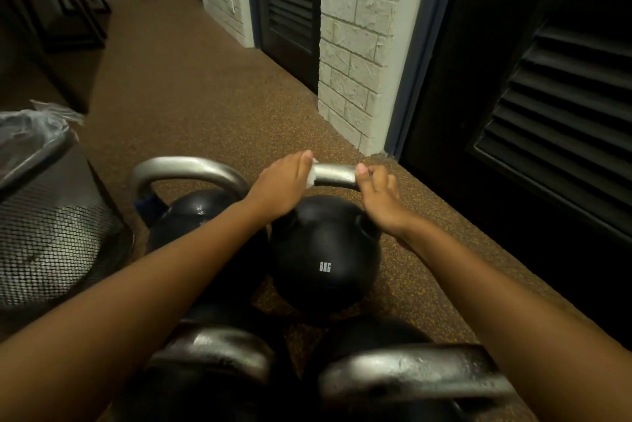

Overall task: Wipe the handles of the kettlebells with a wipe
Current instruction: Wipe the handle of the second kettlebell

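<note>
At the far left stands a mesh bin (51, 216) with a plastic liner. Just right of it is a black kettlebell (198, 209), its grey handle (188, 166) arching up and across. Next comes the left hand (284, 182), curled over a white wipe (312, 178) and pressing it round the left end of the middle handle (337, 173). That bar runs side to side in front of the person. Below it is the 8KG kettlebell (325, 250), resting on the speckled floor (205, 96) with its marking turned toward the person. The right hand (379, 199) grips the bar's right end, fingers curled over it, so bare metal shows between the two hands. Two more kettlebells sit nearest, handles crosswise too. On the right are a pale brick pillar (355, 45) and a dark slatted door (564, 96).
</note>
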The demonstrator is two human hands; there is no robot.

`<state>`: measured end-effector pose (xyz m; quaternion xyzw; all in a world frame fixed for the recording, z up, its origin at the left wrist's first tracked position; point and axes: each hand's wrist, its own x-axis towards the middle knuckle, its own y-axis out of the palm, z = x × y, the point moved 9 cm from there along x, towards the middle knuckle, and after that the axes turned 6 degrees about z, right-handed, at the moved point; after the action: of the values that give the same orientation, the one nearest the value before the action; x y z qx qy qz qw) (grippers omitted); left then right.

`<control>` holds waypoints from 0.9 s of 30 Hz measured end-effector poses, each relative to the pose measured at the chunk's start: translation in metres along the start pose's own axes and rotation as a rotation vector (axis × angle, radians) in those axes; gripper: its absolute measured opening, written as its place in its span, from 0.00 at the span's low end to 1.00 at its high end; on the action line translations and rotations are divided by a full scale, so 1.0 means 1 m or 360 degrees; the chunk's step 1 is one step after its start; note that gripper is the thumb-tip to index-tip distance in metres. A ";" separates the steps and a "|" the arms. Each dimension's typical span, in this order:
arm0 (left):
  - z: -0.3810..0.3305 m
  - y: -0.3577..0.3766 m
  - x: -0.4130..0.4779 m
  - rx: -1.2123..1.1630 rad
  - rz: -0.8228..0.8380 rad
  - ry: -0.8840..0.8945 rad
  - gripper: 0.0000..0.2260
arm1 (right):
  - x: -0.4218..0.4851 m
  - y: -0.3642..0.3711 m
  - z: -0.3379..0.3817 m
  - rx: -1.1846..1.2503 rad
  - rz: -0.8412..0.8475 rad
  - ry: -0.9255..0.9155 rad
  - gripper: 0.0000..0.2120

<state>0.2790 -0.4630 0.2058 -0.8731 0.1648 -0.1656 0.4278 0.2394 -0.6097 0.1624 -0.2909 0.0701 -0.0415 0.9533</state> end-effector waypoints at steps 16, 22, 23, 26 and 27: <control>0.018 0.002 0.007 -0.0069 0.0268 -0.0279 0.20 | 0.002 0.001 -0.002 0.0003 -0.0004 -0.0012 0.22; 0.032 0.004 0.010 -0.0086 0.0381 -0.0540 0.19 | 0.004 0.001 -0.003 -0.0003 -0.0011 -0.0021 0.22; 0.026 0.003 0.010 -0.0056 0.0370 -0.0526 0.18 | 0.004 0.001 -0.003 -0.0008 -0.0002 -0.0018 0.22; 0.005 0.004 0.012 0.0094 0.0340 -0.0411 0.18 | 0.002 0.001 -0.002 -0.0007 0.0015 -0.0004 0.22; -0.003 0.006 0.013 0.0192 0.0337 -0.0363 0.19 | 0.001 0.001 -0.002 -0.0003 0.0012 -0.0005 0.22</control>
<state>0.2890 -0.4742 0.2045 -0.8367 0.1959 -0.0290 0.5106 0.2405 -0.6106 0.1603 -0.2916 0.0699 -0.0374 0.9533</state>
